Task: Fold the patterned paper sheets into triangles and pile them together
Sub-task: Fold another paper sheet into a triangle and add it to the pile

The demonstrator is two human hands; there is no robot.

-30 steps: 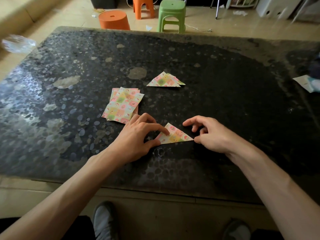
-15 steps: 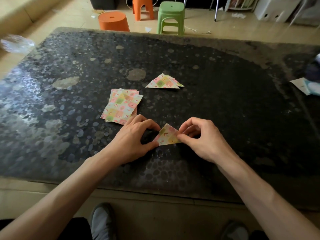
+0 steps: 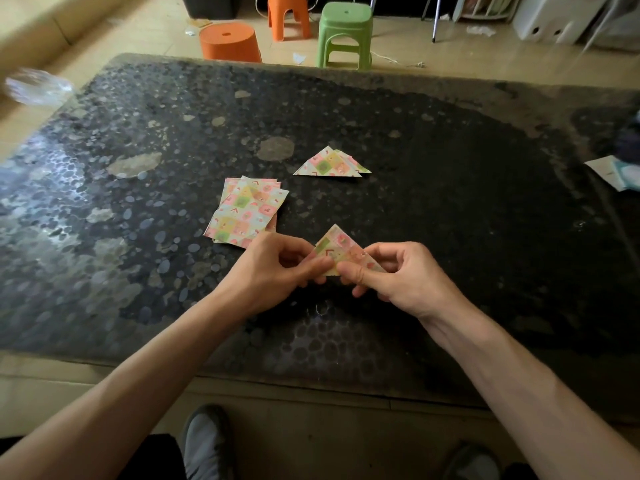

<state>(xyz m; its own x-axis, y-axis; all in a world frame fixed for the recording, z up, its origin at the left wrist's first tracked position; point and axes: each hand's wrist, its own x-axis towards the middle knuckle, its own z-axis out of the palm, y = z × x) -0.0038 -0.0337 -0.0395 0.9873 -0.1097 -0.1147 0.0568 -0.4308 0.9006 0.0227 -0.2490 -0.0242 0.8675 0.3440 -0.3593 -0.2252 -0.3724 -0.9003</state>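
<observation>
Raising a small folded triangle of pastel checked paper (image 3: 341,249) off the dark pebble-patterned worktop (image 3: 450,202), after pressing it flat there a second ago as a wider triangle. Suggests a finished fold, ready for the pile of folded patterned triangles (image 3: 330,164) farther back. Pinching it with both grips clamped: left hand (image 3: 273,271) on the left corner, right hand (image 3: 398,278) on the right edge, thumbs in front. Leaving the stack of flat patterned square sheets (image 3: 246,213) just beside the left hand, yet to fold.
</observation>
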